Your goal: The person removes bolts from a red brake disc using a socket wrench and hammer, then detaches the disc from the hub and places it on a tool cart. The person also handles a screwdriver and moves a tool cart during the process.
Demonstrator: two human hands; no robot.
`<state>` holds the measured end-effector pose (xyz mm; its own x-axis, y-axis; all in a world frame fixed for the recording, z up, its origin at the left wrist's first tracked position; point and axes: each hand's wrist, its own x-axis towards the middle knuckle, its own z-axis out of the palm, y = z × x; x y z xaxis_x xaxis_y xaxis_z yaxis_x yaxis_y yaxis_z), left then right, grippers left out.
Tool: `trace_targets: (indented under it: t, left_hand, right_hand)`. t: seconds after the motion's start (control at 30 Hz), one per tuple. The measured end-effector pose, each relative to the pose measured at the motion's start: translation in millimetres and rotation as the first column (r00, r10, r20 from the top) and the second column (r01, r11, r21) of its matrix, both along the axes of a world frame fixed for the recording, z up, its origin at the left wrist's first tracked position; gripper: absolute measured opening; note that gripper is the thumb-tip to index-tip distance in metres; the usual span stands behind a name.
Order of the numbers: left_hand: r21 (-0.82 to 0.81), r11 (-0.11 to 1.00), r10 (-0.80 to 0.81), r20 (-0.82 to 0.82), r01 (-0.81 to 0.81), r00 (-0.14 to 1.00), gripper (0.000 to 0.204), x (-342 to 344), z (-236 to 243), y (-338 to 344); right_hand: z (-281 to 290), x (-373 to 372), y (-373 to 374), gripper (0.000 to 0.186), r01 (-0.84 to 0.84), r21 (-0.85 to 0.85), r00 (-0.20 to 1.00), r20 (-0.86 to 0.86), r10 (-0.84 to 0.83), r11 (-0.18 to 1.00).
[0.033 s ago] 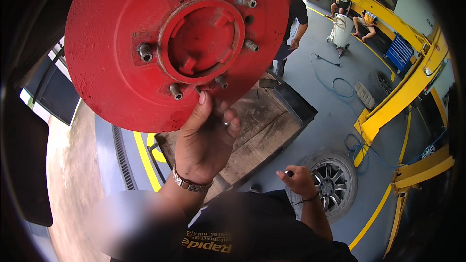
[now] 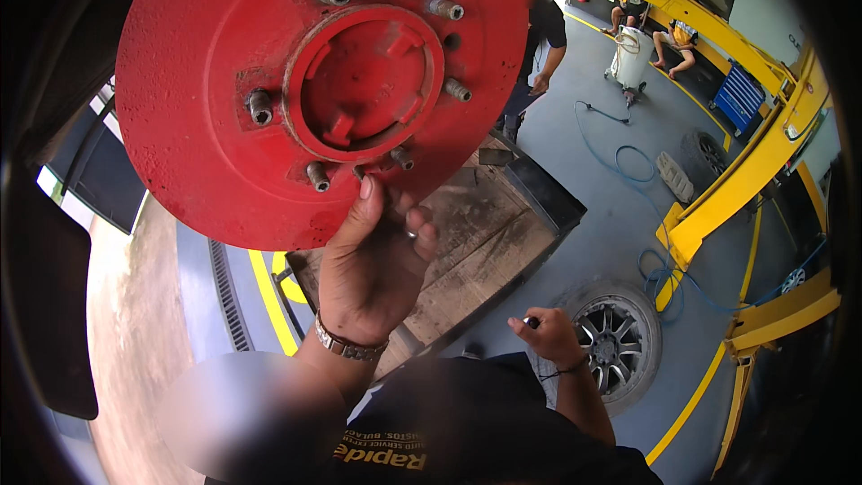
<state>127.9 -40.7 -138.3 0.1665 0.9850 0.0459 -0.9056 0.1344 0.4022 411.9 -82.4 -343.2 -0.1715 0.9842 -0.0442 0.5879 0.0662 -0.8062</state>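
Observation:
A red-painted round brake drum or disc (image 2: 193, 117) fills the upper left, with several wheel studs around its raised centre ring. My left hand (image 2: 373, 260) reaches up to its lower face, palm toward me. The thumb tip presses at a small bolt (image 2: 359, 171) between two studs, with the index finger mostly hidden behind the thumb; the other fingers curl loosely. Low and to the right, my right hand (image 2: 552, 339) is closed around a small dark cylindrical piece (image 2: 532, 322), whose end shows above the fist.
Below the drum stands a wooden-topped bench or cart (image 2: 467, 251) with a dark metal edge. A wheel (image 2: 620, 341) lies on the floor beside my right hand. A yellow lift arm (image 2: 718, 216) and a blue hose (image 2: 633, 162) are at right. Another person (image 2: 543, 36) stands beyond the drum.
The drum and my left hand sit slightly farther left in the view. The left thumb stays at the small bolt, and my right hand keeps its grip.

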Motion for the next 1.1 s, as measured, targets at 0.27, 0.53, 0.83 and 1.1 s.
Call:
trace_targets:
  t: [0.27,0.53,0.83,1.1]
  left_hand:
    - [0.294,0.949,-0.247,0.477,0.111,0.844,0.026,15.9,-11.2,12.8]
    - [-0.036,0.983,0.163,-0.308,-0.183,0.937,0.031,13.4,20.4,-13.4]
    - [0.180,0.983,0.002,0.129,-0.025,0.992,0.037,28.1,3.2,-5.9]
    - [-0.001,0.996,0.094,0.060,-0.094,0.994,0.034,24.1,21.0,-19.3]
  right_hand:
    - [-36.1,-29.2,66.6,0.052,-0.300,-0.108,0.934,0.167,0.315,0.948]
    - [-142.1,-95.7,137.9,0.034,-0.679,0.150,0.613,0.654,0.443,0.718]
    - [-123.1,-127.1,146.1,0.057,-0.519,0.346,0.854,0.166,0.493,0.782]
    - [-75.3,-107.0,131.3,0.045,-0.503,0.300,0.864,0.164,0.476,0.811]
